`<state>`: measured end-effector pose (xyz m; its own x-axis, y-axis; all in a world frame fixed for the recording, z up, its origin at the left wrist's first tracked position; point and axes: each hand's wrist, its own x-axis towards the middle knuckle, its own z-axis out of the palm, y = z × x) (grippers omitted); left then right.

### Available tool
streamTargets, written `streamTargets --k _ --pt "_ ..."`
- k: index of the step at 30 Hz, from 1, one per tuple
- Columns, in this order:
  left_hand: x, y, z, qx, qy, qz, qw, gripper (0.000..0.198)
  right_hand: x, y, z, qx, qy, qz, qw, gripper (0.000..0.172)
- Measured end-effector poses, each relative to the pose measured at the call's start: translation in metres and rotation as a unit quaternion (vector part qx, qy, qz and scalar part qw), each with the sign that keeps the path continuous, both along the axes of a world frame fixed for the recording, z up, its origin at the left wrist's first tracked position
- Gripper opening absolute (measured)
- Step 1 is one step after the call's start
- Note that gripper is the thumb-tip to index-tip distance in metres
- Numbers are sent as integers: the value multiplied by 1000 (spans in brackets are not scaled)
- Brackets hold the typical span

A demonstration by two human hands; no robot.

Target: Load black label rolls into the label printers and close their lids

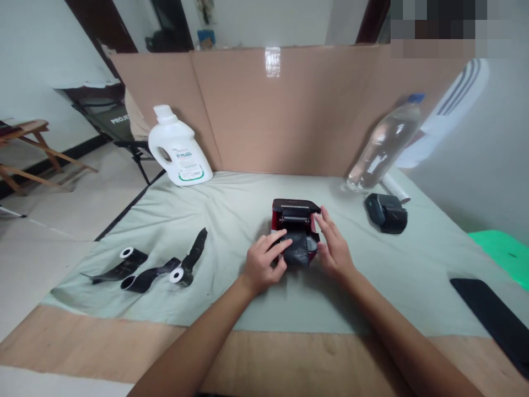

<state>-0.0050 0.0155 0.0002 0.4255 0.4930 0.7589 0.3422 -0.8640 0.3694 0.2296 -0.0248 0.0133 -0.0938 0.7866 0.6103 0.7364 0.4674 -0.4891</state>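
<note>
A small red and black receipt printer (295,209) sits on the cloth with its lid raised and a roller bar showing inside. A black paper strip (296,251) hangs over its front. My left hand (265,258) is closed at the strip's left side, index and middle fingers lying over it and the thumb lower down by the printer's front edge. Against the printer's right side rests my right hand (335,248), its fingers apart, fingertips near the lid's corner and thumb lower by the body. The inside of the paper bay is partly covered by the strip.
Several black paper rolls (134,262) with loose tails lie at left. A white jug (179,149) and a leaning water bottle (382,146) stand before a cardboard panel (285,116). At right are a black device (386,212), a white tube (395,187) and a dark flat object (491,314).
</note>
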Motion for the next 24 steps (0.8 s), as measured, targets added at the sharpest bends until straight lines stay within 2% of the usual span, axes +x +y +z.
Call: streamTargets --k 2,6,7,9,12,14,16,22,24 --pt "0 2 1 -2 -11 -17 1000 39 7 9 12 5 2 -9 1000 54" --pt "-1 5 -1 -14 -31 -44 998 37 4 21 36 37 -43 -10 998 30" --pt "-2 5 -2 -17 -34 -48 998 36 0 25 42 14 -72 3 997 29" --pt "-2 5 -4 -22 -37 -50 998 35 -9 38 55 -83 -139 31 986 28" --pt "-2 5 -3 -30 -34 -44 998 35 -23 67 73 -248 -264 19 932 31" --pt "-2 5 -2 -35 -38 -45 998 38 -31 85 82 -306 -355 5 883 33" --pt "-2 6 -2 -36 -42 -50 997 41 -37 99 88 -329 -413 16 849 30" --pt "-3 8 -7 -53 -34 -60 996 48 -51 115 90 -396 -467 77 787 22" --pt "-3 7 -8 -76 -42 -53 995 52 -50 115 90 -398 -440 79 801 20"
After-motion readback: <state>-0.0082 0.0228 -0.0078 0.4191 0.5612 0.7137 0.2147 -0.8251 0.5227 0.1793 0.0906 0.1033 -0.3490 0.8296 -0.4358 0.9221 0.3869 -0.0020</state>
